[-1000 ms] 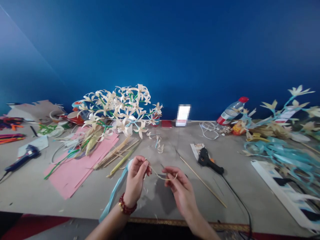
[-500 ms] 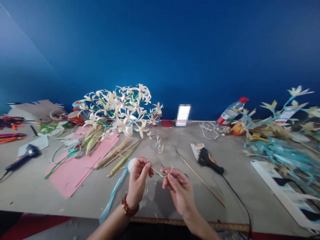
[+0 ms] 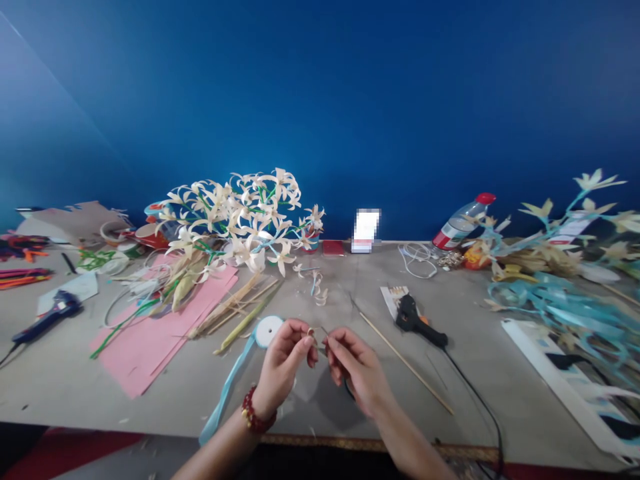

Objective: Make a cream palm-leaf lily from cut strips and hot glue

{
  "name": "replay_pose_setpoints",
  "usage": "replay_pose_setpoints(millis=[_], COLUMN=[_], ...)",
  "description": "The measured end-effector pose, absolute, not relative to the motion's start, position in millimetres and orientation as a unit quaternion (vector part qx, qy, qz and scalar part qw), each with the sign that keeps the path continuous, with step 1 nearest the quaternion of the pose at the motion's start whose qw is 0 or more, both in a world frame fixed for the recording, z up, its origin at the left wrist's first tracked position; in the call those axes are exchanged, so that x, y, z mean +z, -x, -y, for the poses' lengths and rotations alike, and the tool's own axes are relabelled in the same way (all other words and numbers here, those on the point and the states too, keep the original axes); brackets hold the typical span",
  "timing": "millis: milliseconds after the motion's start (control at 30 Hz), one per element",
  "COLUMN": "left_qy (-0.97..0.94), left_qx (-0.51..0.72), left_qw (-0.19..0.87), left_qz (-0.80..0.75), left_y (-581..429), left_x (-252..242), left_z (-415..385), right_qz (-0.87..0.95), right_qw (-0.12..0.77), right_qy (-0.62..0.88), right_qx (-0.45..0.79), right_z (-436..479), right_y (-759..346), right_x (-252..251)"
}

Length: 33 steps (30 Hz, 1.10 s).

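Both hands are close together above the front middle of the table. My left hand (image 3: 290,353), with a red beaded bracelet on its wrist, is closed in a pinch on a thin, pale curled strip (image 3: 312,331). My right hand (image 3: 354,367) is also closed, its thumb and fingertips pressed together at the strip's other side. A thin dark tip shows by the right fingertips; what it belongs to is too small to tell. Just left of my left hand lies a white spool (image 3: 269,331) with light blue ribbon (image 3: 227,390) trailing toward the table edge.
White artificial flowers (image 3: 245,220) stand at the back left, behind pink paper sheets (image 3: 135,353). Right of my hands lie a thin stick (image 3: 405,363) and a black glue gun (image 3: 417,323) with its cord. Further right are a power strip (image 3: 560,393), blue ribbon (image 3: 565,307) and a tilted bottle (image 3: 460,223).
My hands have come closer together, the left moving right. The curled strip that stretched between them now shows mostly at the left fingertips. More of the white spool is uncovered.
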<state>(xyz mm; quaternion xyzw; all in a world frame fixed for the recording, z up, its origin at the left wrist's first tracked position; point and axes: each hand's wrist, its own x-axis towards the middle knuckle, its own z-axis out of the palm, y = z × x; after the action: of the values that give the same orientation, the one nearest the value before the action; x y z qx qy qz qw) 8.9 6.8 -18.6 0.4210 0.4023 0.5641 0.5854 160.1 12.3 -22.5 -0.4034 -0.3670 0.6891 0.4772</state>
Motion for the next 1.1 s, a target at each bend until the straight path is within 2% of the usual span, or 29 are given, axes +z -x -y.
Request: replay_pose_setpoints(millis=[300,700,867,1100], left_qy=[-0.446,-0.421,-0.435,-0.46], left_qx=[0.555,0.53,0.521,0.505], left_qw=[0.605,0.661,0.664,0.649], left_qz=[-0.357,-0.325,-0.314,-0.335], left_y=[-7,-6,-4,-4], left_x=[-21,-23,-25,-23], left_z=[-7,-6,-4,-4], right_qz=[0.381,0.299,0.255,0.276], right_qw=[0.421,0.394,0.335,0.308], right_qy=[0.392,0.269,0.228,0.278], right_qx=[0.723,0.826,0.878,0.867], right_z=[-17,-24,-28,-29], right_y=[-170,-175,-174,-171], right_x=[-20,-27,-27,-26])
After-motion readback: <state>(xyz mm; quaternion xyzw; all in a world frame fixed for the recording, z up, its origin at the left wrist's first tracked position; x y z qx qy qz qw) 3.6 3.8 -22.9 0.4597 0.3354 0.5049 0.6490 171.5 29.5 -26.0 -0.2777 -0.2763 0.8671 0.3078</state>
